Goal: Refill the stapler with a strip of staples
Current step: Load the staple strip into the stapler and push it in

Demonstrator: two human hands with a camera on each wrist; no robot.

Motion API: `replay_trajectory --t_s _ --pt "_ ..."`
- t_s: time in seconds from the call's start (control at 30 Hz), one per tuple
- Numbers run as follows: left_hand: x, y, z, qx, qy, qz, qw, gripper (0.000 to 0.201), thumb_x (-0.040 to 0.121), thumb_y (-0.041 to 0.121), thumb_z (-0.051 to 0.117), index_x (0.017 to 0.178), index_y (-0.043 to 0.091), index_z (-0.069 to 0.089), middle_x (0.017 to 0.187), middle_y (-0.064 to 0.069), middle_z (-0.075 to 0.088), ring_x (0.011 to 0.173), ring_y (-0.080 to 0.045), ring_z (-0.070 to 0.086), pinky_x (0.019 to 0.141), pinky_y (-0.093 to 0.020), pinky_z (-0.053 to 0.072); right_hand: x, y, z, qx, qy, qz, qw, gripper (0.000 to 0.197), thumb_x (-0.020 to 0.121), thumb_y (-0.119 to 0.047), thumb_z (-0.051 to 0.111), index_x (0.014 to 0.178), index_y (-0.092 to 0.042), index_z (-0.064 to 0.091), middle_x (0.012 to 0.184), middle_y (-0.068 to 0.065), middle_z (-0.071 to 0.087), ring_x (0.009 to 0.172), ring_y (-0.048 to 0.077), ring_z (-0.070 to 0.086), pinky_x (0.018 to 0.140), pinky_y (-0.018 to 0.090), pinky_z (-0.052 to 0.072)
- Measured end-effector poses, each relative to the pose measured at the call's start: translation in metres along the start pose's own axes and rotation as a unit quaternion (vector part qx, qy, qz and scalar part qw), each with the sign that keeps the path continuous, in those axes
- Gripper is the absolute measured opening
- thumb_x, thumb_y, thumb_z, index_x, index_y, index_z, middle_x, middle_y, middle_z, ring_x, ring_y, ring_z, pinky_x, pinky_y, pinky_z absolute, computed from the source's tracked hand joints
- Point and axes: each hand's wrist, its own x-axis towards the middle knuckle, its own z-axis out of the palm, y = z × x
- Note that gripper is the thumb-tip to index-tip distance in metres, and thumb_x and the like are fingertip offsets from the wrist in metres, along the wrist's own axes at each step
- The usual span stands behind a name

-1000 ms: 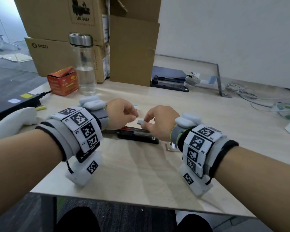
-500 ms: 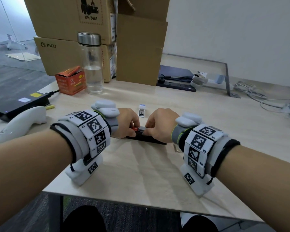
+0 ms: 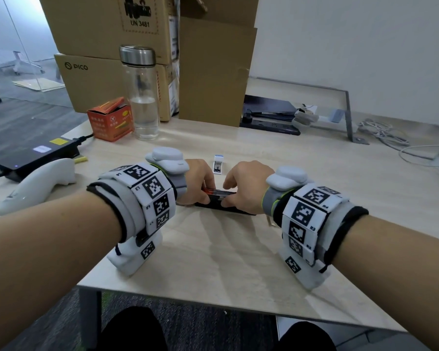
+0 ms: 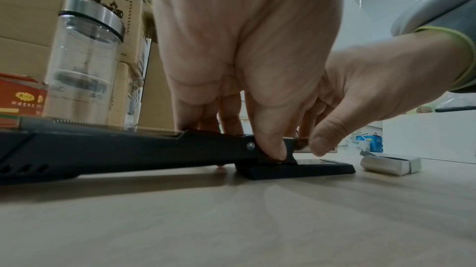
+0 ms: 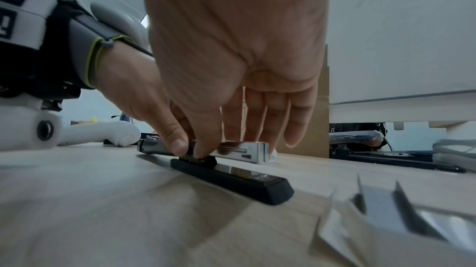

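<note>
A black stapler (image 3: 219,202) lies opened out flat on the wooden table (image 3: 213,262). Its cover (image 4: 103,149) stretches left; its base (image 5: 231,175) and metal magazine (image 5: 247,151) point right. My left hand (image 3: 208,196) grips it at the hinge, thumb (image 4: 270,147) pressed on the side. My right hand (image 3: 227,198) pinches the magazine with thumb and forefinger (image 5: 203,149); the other fingers hang straight behind it. The staple strip I brought is hidden under the fingers. Spare staple strips (image 5: 386,222) lie just right of the stapler, one strip (image 4: 391,164) beyond the base.
Behind the hands stand a glass bottle (image 3: 141,97), an orange carton (image 3: 110,120) and stacked cardboard boxes (image 3: 107,34). A white controller (image 3: 36,183) and a black power brick (image 3: 36,158) lie left. A small white-blue item (image 3: 218,164) sits beyond the stapler; cables (image 3: 390,138) far right.
My right hand has come down from above with the grey staple strip onto the stapler. Both hands now sit closer together on it.
</note>
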Motion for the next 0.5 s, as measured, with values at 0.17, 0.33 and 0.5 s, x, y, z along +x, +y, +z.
replay_trajectory --t_s 0.17,0.33,0.5 --pt "0.002 0.000 0.001 -0.003 0.005 0.000 1.000 0.020 0.081 0.021 0.071 0.100 0.023 0.075 0.066 0.016 0.057 0.070 -0.011 0.058 0.060 -0.021 0.042 -0.009 0.004 -0.001 -0.020 0.024 -0.012 0.999 0.022 0.077 -0.041 0.074 0.087 -0.022 0.074 0.091 -0.004 0.063 0.084 0.022 0.063 0.053 0.025 0.036" --pt "0.001 0.000 0.002 0.008 0.008 -0.003 1.000 0.019 0.080 0.020 0.071 0.099 0.022 0.075 0.076 0.012 0.062 0.075 -0.014 0.059 0.068 -0.024 0.044 -0.011 0.000 0.002 -0.017 0.006 -0.023 1.000 0.026 0.078 -0.038 0.073 0.097 -0.019 0.076 0.102 0.001 0.068 0.089 0.024 0.065 0.064 0.027 0.043" --pt "-0.002 0.003 0.002 0.046 0.006 0.000 0.999 0.019 0.080 0.024 0.070 0.098 0.022 0.076 0.093 0.004 0.072 0.085 -0.020 0.066 0.072 -0.028 0.051 -0.019 0.007 -0.007 -0.011 0.010 -0.008 1.000 0.024 0.081 -0.039 0.071 0.095 -0.020 0.075 0.100 -0.001 0.068 0.088 0.021 0.063 0.066 0.027 0.042"
